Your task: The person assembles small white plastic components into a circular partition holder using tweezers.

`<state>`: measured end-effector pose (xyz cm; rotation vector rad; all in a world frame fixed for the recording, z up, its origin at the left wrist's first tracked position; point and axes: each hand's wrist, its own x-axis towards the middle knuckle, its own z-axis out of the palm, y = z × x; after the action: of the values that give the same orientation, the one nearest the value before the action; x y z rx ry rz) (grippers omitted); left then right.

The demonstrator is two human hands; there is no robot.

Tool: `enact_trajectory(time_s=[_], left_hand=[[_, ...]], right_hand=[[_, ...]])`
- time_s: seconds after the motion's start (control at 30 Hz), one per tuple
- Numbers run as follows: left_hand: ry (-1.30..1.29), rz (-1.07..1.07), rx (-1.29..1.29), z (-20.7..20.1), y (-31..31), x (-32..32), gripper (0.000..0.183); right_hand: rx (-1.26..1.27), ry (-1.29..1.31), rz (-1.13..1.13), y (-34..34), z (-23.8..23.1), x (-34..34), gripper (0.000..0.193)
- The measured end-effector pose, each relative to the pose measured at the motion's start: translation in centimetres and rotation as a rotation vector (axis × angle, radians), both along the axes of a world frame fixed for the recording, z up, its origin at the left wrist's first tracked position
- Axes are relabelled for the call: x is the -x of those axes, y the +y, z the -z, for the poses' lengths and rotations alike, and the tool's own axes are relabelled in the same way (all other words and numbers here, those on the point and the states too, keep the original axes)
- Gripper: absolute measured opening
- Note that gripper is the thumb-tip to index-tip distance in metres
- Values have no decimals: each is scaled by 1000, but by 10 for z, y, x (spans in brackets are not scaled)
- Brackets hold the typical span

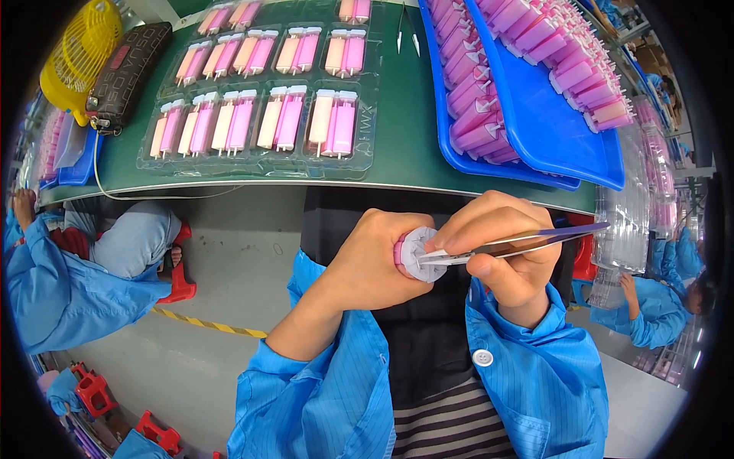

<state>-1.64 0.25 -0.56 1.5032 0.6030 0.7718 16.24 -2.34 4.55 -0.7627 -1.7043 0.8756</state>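
Observation:
In front of my lap, my left hand (359, 264) is closed around a pink tube-shaped part (398, 253). Whitish, crinkled material (414, 249) lines the open end, which faces toward my other hand. Pinched between the thumb and fingers of my right hand (508, 241) is a pair of metal tweezers (569, 232). Their tips reach into the whitish opening; whether they grip anything there I cannot tell. The rest of the pink part is hidden by my left fingers.
On the green table (252, 170), a clear plastic tray (359, 115) carries several pink-and-cream twin-tube parts. Blue trays (550, 134) of similar parts stand at right. Spare tweezers (414, 34), a dark pouch (138, 65) and a yellow basket (76, 53) lie farther back. Co-workers in blue sit either side.

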Motion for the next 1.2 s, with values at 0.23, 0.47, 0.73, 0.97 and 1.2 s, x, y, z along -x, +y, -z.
enact_trajectory(time_s=[0.23, 0.47, 0.73, 0.97, 1.2], left_hand=[[31, 50, -16, 3, 0, 4, 30], [26, 51, -22, 5, -1, 4, 29], [31, 40, -55, 1, -1, 3, 24], [104, -4, -50, 0, -1, 1, 25], [127, -111, -180, 1, 1, -4, 21]], right_hand=[[-5, -2, 30, -1, 2, 3, 15], [6, 51, -2, -1, 6, 1, 15], [41, 38, 22, -3, 3, 2, 11], [27, -51, 73, -2, -1, 4, 8], [-156, -299, 23, 5, -16, 11, 14]])
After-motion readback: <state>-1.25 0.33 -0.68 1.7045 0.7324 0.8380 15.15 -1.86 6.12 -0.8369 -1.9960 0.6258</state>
